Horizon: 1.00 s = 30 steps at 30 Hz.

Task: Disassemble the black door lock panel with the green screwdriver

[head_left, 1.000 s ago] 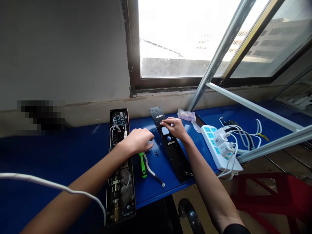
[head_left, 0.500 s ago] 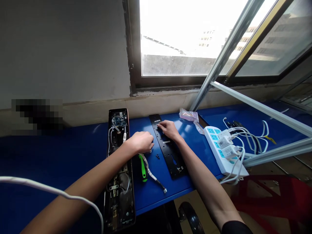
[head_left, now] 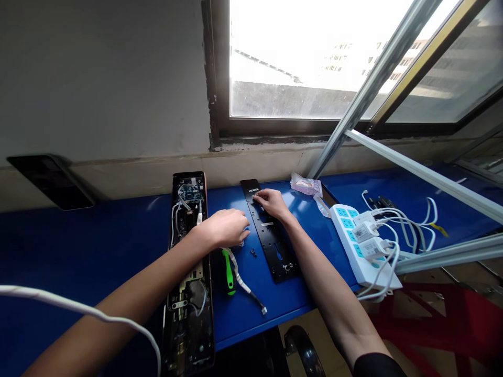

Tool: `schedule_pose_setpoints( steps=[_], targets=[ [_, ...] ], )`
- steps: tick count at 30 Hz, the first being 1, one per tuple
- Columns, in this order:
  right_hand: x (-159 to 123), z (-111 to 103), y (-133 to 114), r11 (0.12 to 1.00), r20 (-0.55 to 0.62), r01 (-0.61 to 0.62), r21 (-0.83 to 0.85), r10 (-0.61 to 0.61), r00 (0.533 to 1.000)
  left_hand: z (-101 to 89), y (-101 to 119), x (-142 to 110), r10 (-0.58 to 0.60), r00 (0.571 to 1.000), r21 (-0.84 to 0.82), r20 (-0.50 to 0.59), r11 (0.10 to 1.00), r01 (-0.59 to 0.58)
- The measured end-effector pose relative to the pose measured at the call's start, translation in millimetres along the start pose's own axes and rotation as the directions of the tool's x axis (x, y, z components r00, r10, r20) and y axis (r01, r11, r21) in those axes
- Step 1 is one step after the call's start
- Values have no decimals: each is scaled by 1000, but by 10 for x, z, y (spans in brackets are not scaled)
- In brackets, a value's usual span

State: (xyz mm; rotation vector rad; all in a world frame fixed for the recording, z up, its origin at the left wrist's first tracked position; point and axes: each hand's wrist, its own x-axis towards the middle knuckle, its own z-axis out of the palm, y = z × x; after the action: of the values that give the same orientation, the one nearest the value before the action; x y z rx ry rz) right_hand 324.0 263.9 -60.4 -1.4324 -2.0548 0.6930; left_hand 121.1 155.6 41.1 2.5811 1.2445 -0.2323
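Note:
My right hand (head_left: 272, 203) rests on the far part of a long black metal plate (head_left: 275, 249) lying flat on the blue table (head_left: 98, 246), fingers curled down onto it. My left hand (head_left: 223, 228) hovers just left of the plate with fingers bent, over a white ribbon cable (head_left: 243, 283) and the top of a green-handled screwdriver (head_left: 227, 267). What its fingertips hold, if anything, is hidden. Small dark screws (head_left: 253, 253) lie between the hands. An open lock body (head_left: 188, 272) with circuit board and wires lies under my left forearm.
A white power strip (head_left: 363, 248) with plugged chargers and white cables sits at right. A pink packet (head_left: 305, 185) lies near the window frame. A dark phone (head_left: 51, 180) leans on the wall at left. A white cable (head_left: 78, 309) crosses the lower left. A red stool (head_left: 451, 324) stands below right.
The black plate was tilted up a second ago and now lies flat, slid farther onto the table. My right hand went down with it. My left hand barely shifted.

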Motion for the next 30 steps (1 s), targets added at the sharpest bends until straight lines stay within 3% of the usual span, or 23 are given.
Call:
schedule_pose_setpoints(
  steps=[3, 6, 9, 11, 15, 18, 23, 30],
  targets=[
    [-26, -147, -193, 1000, -46, 2, -27, -3, 999, -128, -48, -206, 71, 994, -60, -82, 995, -76],
    [-91, -316, -576, 998, -97, 63, -24, -65, 993, -281, -172, -504, 80, 973, -214, -215, 969, -127],
    [-189, -433, -1097, 975, 35, 217, 38, -218, 975, -373, -372, -796, -14, 927, -289, -374, 952, -102],
    [-244, -465, -1437, 945, 164, 315, 92, -327, 931, -389, -522, -955, -79, 876, -308, -476, 948, -82],
    [-268, -420, -1889, 907, 299, 399, 131, -420, 857, -370, -776, -1162, -172, 811, -307, -559, 952, -9],
    [-217, -340, -1991, 907, 370, 406, 111, -417, 831, -353, -896, -1230, -190, 829, -329, -526, 944, 8],
    [-129, -223, -1954, 907, 522, 415, 68, -387, 760, -318, -1016, -1243, -216, 865, -367, -452, 929, 40],
    [-106, -121, -1930, 899, 530, 436, 29, -384, 756, -274, -1080, -1175, -221, 886, -376, -408, 925, 58]
  ],
)
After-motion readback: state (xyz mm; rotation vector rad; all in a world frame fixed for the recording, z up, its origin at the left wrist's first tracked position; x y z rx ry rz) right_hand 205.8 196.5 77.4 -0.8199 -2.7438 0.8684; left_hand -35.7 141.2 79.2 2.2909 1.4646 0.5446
